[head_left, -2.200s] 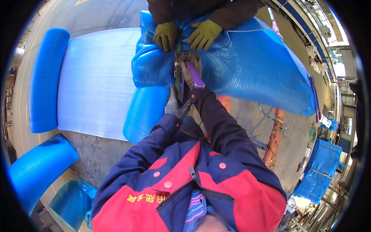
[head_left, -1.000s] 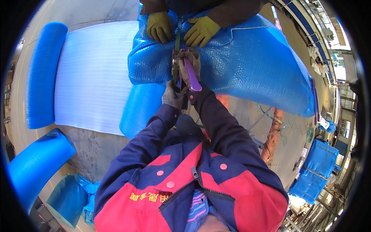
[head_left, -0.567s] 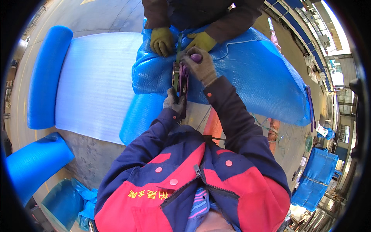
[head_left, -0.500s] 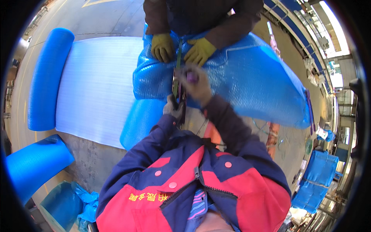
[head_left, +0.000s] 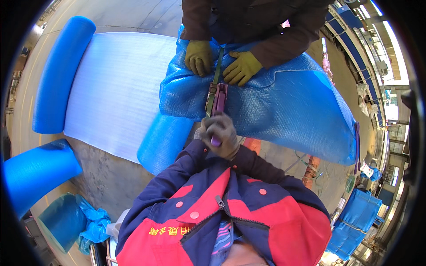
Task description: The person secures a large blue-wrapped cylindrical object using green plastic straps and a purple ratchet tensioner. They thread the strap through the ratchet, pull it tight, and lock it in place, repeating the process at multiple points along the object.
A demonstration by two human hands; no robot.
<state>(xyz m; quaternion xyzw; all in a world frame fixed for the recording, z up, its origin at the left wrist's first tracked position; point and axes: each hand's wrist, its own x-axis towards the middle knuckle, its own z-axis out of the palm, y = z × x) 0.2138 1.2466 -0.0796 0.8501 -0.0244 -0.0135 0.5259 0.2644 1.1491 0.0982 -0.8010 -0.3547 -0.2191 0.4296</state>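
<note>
A strapping tool (head_left: 220, 98) with a purple lever lies against the side of a bundle (head_left: 284, 111) wrapped in shiny blue sheet. Its green strap (head_left: 218, 68) runs over the bundle's top and down through the tool. My right hand (head_left: 225, 135), in a grey glove and slightly blurred, is closed around the purple lever, whose end shows below the fingers. Close beside it, my left hand (head_left: 202, 132) is closed at the tool's near end, partly hidden by the right. A co-worker's yellow-gloved hands (head_left: 198, 57) press on the bundle at either side of the strap.
On the left, a blue foam roll (head_left: 62, 80) has its pale sheet (head_left: 117, 93) spread across the floor. More blue rolls (head_left: 42, 170) lie nearby. An orange-wrapped bar (head_left: 311, 170) passes beneath the bundle. Blue-wrapped packages (head_left: 355, 221) stand at the lower right.
My right hand has swung the purple lever down toward me and now meets my left hand. The view has shifted a little. The co-worker's hands still rest on the bundle.
</note>
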